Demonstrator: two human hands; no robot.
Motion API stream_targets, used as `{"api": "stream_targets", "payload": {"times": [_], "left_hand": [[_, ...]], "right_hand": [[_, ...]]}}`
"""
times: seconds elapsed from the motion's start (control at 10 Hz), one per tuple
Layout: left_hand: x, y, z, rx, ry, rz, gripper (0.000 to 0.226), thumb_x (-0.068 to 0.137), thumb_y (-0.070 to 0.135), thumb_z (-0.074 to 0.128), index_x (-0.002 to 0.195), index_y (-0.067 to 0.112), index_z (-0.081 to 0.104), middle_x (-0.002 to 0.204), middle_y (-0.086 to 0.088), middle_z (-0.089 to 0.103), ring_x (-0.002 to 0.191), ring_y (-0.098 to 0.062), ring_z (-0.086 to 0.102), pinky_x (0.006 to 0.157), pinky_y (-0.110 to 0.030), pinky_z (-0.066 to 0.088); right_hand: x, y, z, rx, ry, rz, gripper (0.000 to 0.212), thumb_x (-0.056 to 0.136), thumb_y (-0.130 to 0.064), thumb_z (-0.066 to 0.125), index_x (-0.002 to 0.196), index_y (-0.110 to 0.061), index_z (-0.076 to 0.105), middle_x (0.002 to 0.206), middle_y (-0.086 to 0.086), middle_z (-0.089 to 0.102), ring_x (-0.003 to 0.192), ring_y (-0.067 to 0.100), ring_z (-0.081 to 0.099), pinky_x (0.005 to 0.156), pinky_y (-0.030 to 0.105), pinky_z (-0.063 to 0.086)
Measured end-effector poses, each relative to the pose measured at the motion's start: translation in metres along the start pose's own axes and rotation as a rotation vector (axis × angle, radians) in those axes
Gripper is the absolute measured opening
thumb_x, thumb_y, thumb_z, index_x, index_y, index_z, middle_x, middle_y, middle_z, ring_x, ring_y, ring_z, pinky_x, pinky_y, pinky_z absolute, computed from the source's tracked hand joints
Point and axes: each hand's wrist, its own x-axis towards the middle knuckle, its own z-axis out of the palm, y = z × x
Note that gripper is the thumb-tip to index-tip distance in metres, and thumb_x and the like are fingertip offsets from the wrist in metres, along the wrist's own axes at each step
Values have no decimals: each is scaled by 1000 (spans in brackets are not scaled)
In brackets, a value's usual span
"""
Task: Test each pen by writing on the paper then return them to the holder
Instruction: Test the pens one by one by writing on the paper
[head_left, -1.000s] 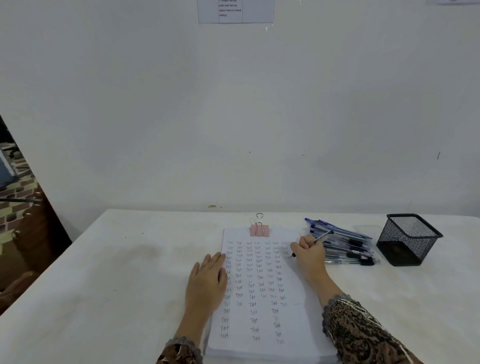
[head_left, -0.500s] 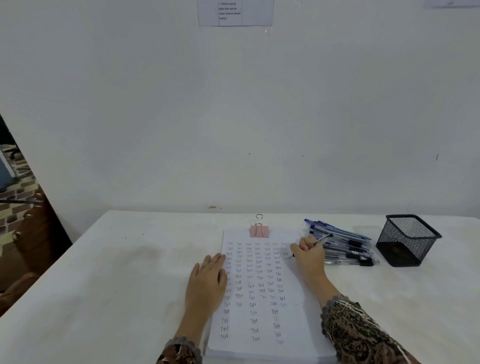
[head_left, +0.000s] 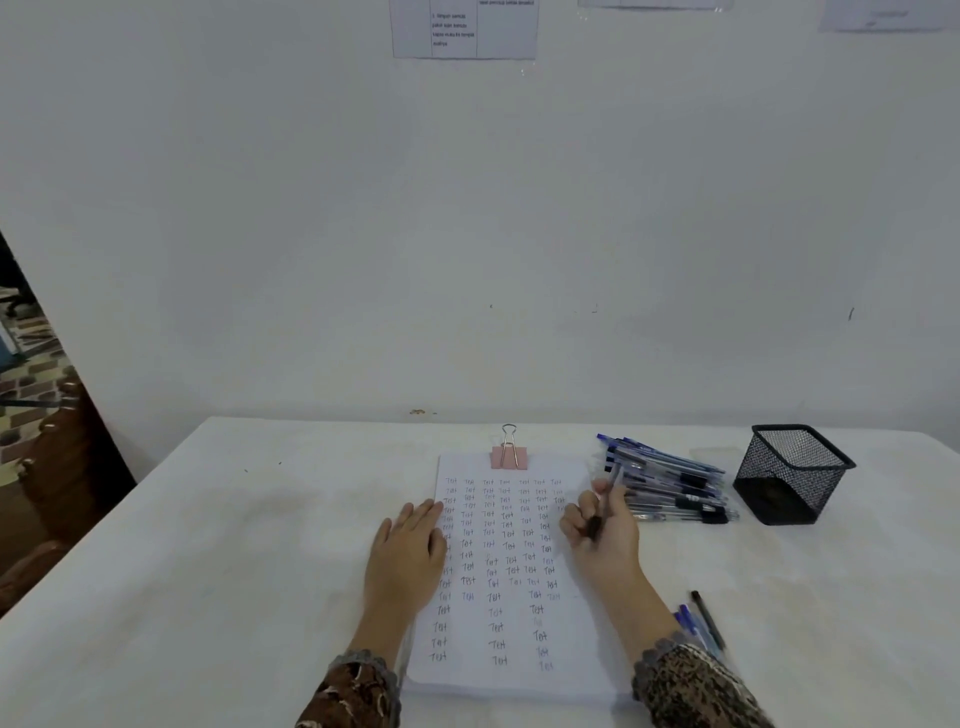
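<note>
A white paper stack (head_left: 511, 613), covered with rows of small handwritten words, lies in front of me under a pink binder clip (head_left: 508, 456). My left hand (head_left: 408, 551) rests flat on the paper's left edge. At the paper's right edge my right hand (head_left: 602, 530) grips a pen (head_left: 605, 503), its dark end down by my fingers. A pile of several blue and black pens (head_left: 670, 480) lies just right of it. The black mesh holder (head_left: 792, 473) stands further right and looks empty.
The white table (head_left: 234, 545) runs up to a white wall. A few pens (head_left: 701, 621) lie near my right sleeve. To the left of the table there is dark wooden furniture (head_left: 57, 467). Printed sheets (head_left: 465, 28) hang on the wall.
My right hand has lifted the pen off the paper and turned it in the fingers. The view has tilted, so pens by my right sleeve now show. My left hand stays put.
</note>
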Motion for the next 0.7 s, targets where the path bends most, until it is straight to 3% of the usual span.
{"api": "stream_targets", "payload": {"times": [0.1, 0.2, 0.4, 0.5, 0.6, 0.7], "left_hand": [[-1, 3, -3, 11, -12, -3, 45, 99, 26, 25, 144, 27, 26, 151, 12, 24, 142, -8, 13, 116, -29, 5], [-2, 5, -5, 10, -14, -4, 45, 99, 26, 24, 144, 27, 26, 152, 12, 23, 142, -7, 12, 116, -28, 4], [-2, 5, -6, 0, -24, -5, 45, 99, 25, 25, 144, 26, 26, 152, 11, 24, 142, -8, 12, 117, -30, 6], [-2, 4, -6, -1, -30, -4, 45, 99, 25, 25, 144, 25, 26, 152, 10, 24, 142, -9, 12, 117, -30, 5], [-2, 3, -5, 5, -26, -1, 45, 99, 25, 25, 144, 26, 27, 152, 11, 24, 142, -9, 12, 117, -30, 6], [-1, 3, -4, 1, -35, -5, 46, 99, 25, 25, 144, 26, 26, 152, 11, 23, 142, -8, 12, 117, -30, 5]], "right_hand": [[-9, 7, -3, 208, 12, -9, 24, 96, -31, 40, 79, -15, 48, 52, -3, 48, 40, 10, 42, 39, 15, 38], [-15, 11, -6, 236, 66, -25, 27, 100, -29, 34, 83, -17, 52, 43, -7, 36, 30, 7, 26, 31, 14, 23], [-21, 13, -1, 123, 207, -89, 37, 103, -35, 28, 75, -18, 43, 37, -9, 23, 27, 5, 17, 29, 12, 14], [-29, -9, 1, -146, 206, -114, 30, 101, -34, 35, 81, -15, 45, 46, -6, 31, 28, 4, 21, 32, 11, 19], [-44, -47, -10, -818, 209, -179, 18, 99, -20, 43, 96, -9, 56, 69, 4, 44, 38, 9, 37, 42, 23, 30], [-58, -88, -41, -1389, 323, -204, 14, 94, -19, 51, 104, -10, 56, 89, 9, 56, 70, 22, 51, 61, 29, 38]]}}
